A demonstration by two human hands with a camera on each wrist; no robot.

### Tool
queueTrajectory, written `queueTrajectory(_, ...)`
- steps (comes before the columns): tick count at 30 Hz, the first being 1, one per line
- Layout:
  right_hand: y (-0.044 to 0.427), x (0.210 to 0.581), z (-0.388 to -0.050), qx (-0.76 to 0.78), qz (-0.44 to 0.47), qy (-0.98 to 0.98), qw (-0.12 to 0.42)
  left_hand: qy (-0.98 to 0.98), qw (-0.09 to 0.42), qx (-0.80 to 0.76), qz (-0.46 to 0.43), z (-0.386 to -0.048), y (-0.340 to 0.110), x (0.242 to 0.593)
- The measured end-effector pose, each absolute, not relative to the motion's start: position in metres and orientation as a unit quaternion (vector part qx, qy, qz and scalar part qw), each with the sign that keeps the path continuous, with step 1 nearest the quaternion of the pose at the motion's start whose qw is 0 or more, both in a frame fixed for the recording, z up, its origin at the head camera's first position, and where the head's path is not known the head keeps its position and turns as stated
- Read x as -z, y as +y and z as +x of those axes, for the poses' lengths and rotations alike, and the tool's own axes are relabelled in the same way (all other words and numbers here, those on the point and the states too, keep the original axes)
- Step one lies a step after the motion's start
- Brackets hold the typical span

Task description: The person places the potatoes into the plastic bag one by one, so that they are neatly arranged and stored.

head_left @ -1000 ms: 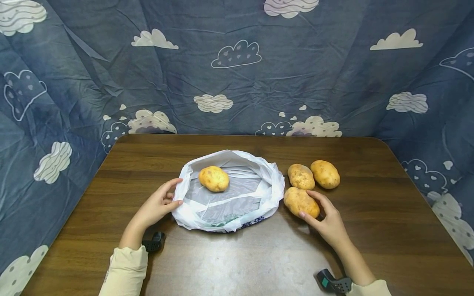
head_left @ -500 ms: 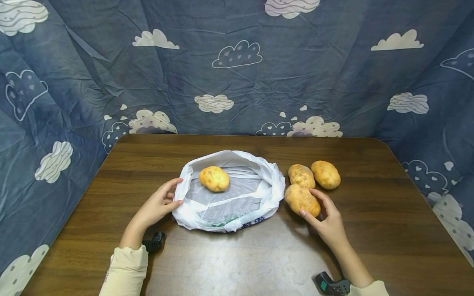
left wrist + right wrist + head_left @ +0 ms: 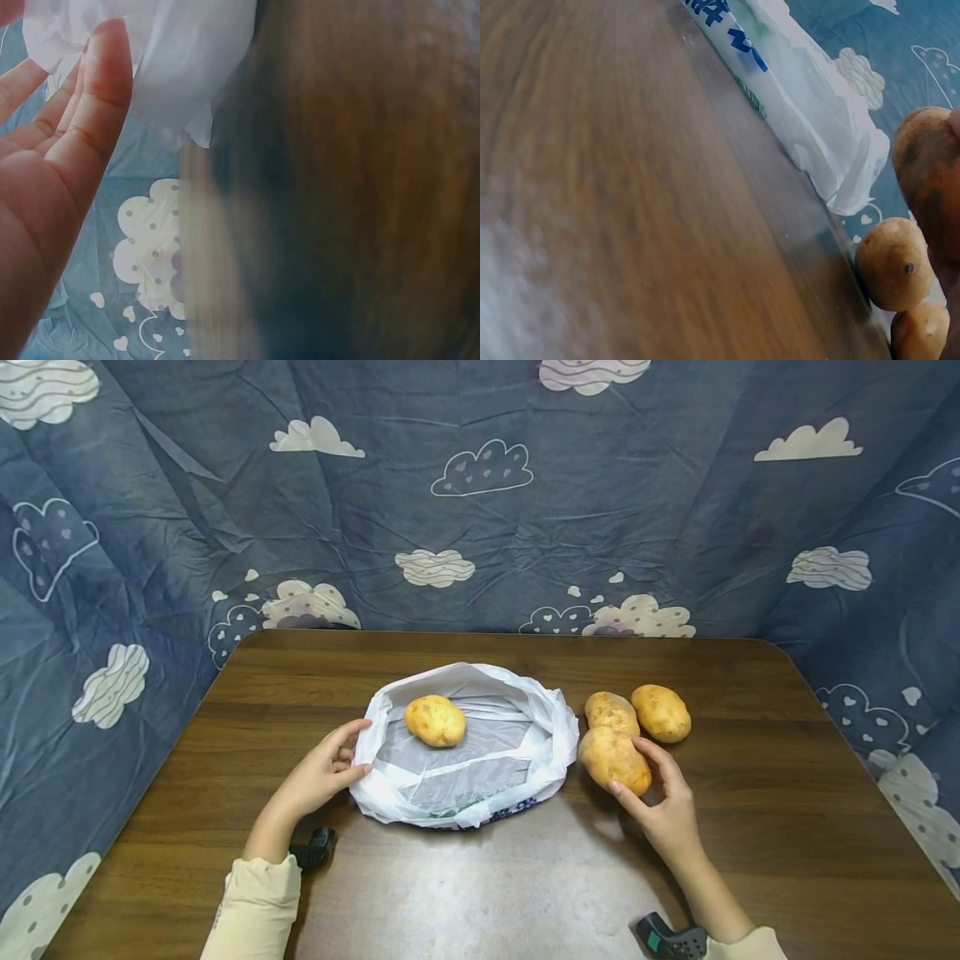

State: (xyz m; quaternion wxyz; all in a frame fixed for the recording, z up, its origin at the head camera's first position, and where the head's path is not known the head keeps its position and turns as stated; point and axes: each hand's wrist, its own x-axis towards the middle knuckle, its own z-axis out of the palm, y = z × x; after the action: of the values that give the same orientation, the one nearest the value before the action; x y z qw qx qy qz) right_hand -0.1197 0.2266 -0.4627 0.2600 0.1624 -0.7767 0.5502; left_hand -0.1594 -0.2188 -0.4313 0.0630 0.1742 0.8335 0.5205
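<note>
Two bare hands are at work over a dark brown, wood-grained bench (image 3: 262, 681). The right hand (image 3: 670, 802) grips an oval, tan-skinned potato (image 3: 615, 762), thumb on the near side and fingers on the far side. In the right wrist view this potato seems raised above the bench top, just right of the open white plastic bag (image 3: 557, 735). The left hand (image 3: 321, 777) is loosely spread, thumb and index finger apart, touching the bag's left rim; no firm pinch shows. One smooth yellow potato (image 3: 435, 721) lies inside the bag, towards its left end. Beyond the held potato are a rough, rounder brown potato (image 3: 612, 710) and, beside that, an elongated golden potato (image 3: 662, 713).

The step in hand looks like carrying the gripped potato while the rim is steadied. The held potato overlaps the rough one from above, and whether they touch cannot be told, so a little more lift before any sideways move would avoid nudging it. The right rim stands nearest; crossing it high should spare the thin plastic a snag. The bag's right half offers bare floor, best reached by lowering gently. Light outward pressure from the left fingers ought to keep the mouth wide.
</note>
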Motion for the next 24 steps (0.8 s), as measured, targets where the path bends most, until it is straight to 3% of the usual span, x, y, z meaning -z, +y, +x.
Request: queueTrajectory(24, 0.196, 0.442, -0.134, -0.632, 0.160, -0.717, 0.246, 0.829, 0.066, -0.529, 0.171, -0.160, -0.220, 0.434)
